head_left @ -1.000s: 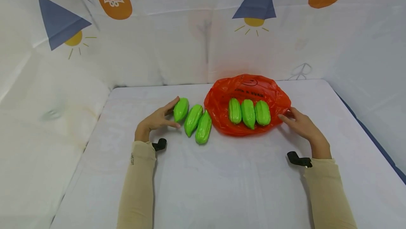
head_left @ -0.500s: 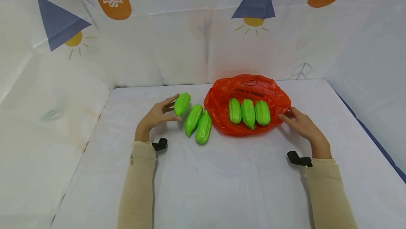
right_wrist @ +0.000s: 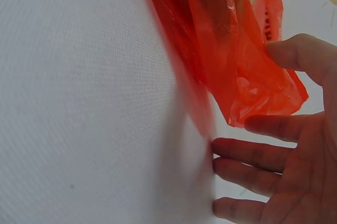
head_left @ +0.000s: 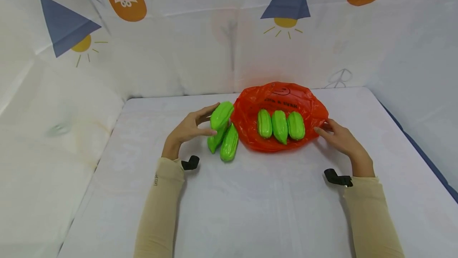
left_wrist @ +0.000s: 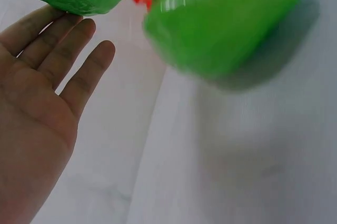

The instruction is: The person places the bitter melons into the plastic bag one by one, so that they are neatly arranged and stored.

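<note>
Left-hand grip (head_left: pixel 187 128) pinches glossy, ridged green fruit (head_left: pixel 222 115); right-hand grip (head_left: pixel 338 138) pinches crinkled, translucent red bag (head_left: pixel 304 99).

1. From our head, we look forward and down, before the red bag (head_left: pixel 282 99).
2. At our left wrist, we look closely, left of it.
3. Right wrist: closely, right of it; all share it.

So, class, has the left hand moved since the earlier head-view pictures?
Yes: the left hand, holding a green gourd, has moved rightward, toward the red bag and away from the table's far left corner.
</note>
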### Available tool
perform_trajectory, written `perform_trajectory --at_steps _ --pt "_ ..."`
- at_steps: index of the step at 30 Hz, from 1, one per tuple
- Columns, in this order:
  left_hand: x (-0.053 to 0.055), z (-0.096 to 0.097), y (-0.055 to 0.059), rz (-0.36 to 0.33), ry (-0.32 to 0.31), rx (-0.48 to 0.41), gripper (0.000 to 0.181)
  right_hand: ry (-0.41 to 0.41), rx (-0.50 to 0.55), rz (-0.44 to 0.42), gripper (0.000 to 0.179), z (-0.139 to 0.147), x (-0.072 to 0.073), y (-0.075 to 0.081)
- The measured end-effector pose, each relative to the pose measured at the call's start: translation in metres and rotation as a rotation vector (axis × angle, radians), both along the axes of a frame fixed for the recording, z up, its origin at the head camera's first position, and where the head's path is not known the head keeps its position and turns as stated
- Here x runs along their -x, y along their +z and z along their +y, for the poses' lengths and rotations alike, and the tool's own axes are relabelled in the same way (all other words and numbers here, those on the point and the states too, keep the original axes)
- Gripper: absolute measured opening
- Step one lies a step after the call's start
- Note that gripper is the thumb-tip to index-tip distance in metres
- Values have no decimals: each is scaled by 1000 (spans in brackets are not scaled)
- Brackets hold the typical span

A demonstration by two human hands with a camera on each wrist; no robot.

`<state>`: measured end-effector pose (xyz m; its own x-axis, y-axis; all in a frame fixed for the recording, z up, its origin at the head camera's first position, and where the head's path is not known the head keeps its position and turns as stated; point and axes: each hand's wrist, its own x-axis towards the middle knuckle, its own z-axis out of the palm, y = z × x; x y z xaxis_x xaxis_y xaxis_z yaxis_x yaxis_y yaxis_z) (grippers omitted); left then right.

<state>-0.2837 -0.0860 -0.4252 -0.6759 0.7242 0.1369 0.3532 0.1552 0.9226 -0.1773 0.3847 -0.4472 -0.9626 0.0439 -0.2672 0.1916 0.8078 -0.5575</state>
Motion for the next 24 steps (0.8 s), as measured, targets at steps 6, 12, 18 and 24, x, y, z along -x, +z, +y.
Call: perform_trajectory --at_steps 6,12,18,24 --pt "0 25 -8 66 -92 -30 86 4 7 -4 85 1 0 0" --pt "-5 38 -14 29 -99 39 85 8 14 10 85 0 -1 0" --pt "-5 43 -23 5 -85 85 87 9 20 20 85 0 -2 1" --pt "-2 46 -30 3 -88 100 84 8 23 20 84 2 -2 0"
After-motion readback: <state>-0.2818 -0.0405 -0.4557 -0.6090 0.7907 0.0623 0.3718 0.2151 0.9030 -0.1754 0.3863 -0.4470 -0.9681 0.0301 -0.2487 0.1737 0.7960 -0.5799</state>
